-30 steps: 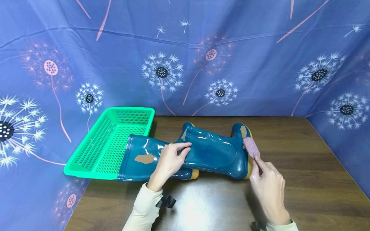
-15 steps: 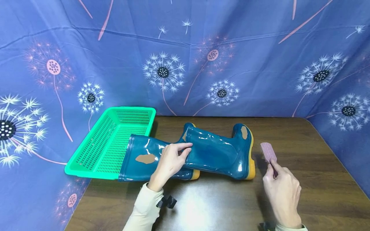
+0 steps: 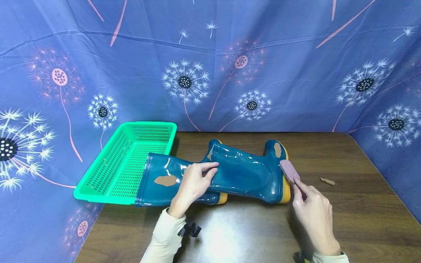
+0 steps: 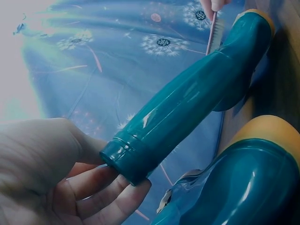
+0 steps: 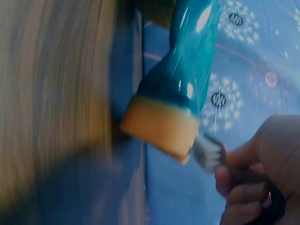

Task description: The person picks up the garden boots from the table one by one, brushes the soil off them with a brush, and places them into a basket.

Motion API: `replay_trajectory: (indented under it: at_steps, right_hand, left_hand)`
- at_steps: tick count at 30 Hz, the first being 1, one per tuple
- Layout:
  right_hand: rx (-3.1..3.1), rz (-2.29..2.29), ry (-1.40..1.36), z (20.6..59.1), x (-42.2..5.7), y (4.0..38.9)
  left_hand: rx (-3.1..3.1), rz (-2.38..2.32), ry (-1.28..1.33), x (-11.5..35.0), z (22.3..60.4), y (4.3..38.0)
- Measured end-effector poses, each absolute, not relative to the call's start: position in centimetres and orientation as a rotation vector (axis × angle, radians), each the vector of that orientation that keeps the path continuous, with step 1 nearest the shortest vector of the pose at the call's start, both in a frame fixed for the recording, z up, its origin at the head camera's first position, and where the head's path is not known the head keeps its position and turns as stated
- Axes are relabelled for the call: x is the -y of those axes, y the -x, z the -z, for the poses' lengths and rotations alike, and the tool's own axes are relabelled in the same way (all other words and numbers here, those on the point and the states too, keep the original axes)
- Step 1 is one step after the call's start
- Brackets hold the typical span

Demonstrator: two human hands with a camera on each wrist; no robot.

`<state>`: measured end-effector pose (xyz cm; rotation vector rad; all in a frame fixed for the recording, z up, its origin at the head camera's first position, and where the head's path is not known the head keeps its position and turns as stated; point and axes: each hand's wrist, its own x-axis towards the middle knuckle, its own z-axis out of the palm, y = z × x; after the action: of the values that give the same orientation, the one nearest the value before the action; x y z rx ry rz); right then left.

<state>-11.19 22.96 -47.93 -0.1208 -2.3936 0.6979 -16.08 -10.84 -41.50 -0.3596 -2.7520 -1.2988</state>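
Note:
Two teal rubber boots with yellow soles lie on their sides in the head view. The right-hand boot point(image 3: 243, 170) has its shaft end over the left-hand boot point(image 3: 171, 171). My left hand point(image 3: 194, 180) pinches the right-hand boot's top rim between thumb and fingers, as the left wrist view also shows. My right hand point(image 3: 314, 212) grips a pink brush point(image 3: 290, 171) by its handle. The bristles, seen in the right wrist view, are at the sole's edge; contact is unclear. Tan patches mark the right-hand boot's toe and the left-hand boot's shaft.
A green perforated basket point(image 3: 98, 199) stands at the left, partly behind the left-hand boot's shaft. A small tan strip point(image 3: 327, 181) lies on the wooden table point(image 3: 355, 208) right of the brush. A blue dandelion-print cloth point(image 3: 296, 91) hangs behind and at the sides.
The right hand moved the brush right, off the boot, then back left to the sole. A tan strip now shows on the table at right. The left hand stays put.

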Motion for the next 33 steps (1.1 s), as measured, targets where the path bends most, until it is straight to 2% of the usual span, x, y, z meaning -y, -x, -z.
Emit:
replay_trajectory:
  at_steps: [6, 16, 20, 27, 33]
  right_hand:
    - [2.423, -0.701, 0.242, 47.8, -24.6, 11.2]
    - [2.378, -0.893, 0.05, 47.8, -22.2, 11.2]
    - [2.404, -0.833, -0.006, 48.5, -21.8, 11.3]
    - [2.372, -0.759, 0.24, 48.1, -23.3, 11.5]
    - [2.376, -0.816, 0.218, 47.1, -23.6, 12.3]
  left_hand:
    - [2.758, 1.307, 0.354, 11.0, 41.4, 16.1]
    - [2.768, 1.266, 0.332, 11.2, 41.7, 16.2]
    - [2.773, 1.266, 0.332, 11.2, 41.6, 16.1]
    - [2.777, 1.269, 0.33, 11.3, 41.5, 16.1]
    - [2.781, 1.24, 0.335, 11.3, 41.5, 16.2]
